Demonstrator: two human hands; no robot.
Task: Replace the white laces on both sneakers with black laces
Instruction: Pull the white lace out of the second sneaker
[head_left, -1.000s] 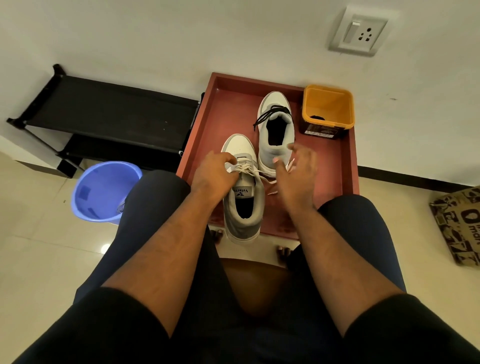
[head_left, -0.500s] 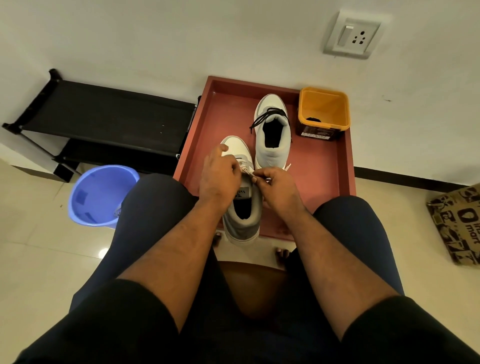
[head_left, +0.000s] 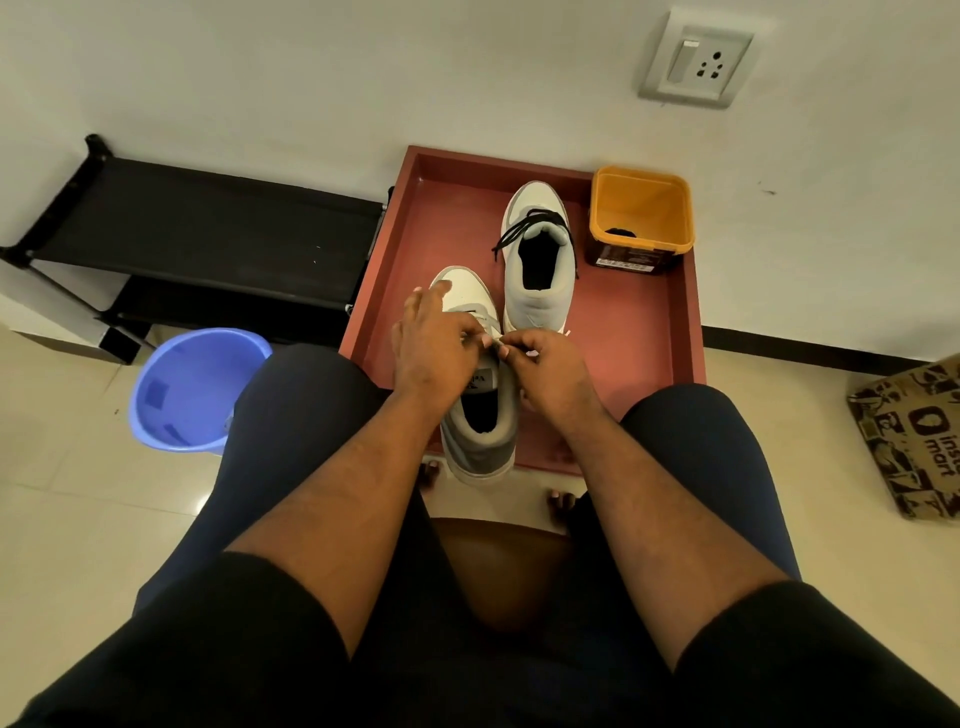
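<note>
Against the white wall, a red tray (head_left: 649, 332) holds both sneakers: far sneaker (head_left: 537, 296) black-laced, near sneaker (head_left: 480, 426) under my hands. My left hand (head_left: 434, 353) and right hand (head_left: 548, 371) pinch its white lace (head_left: 496, 340).

The person wears black elbow-length sleeves (head_left: 249, 597), dark navy trousers (head_left: 291, 395), with bare feet (head_left: 561, 501).

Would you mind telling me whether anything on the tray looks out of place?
Only the far sneaker: its black lace hangs loose and untied over both sides. Nothing looks spilled or damaged.
</note>
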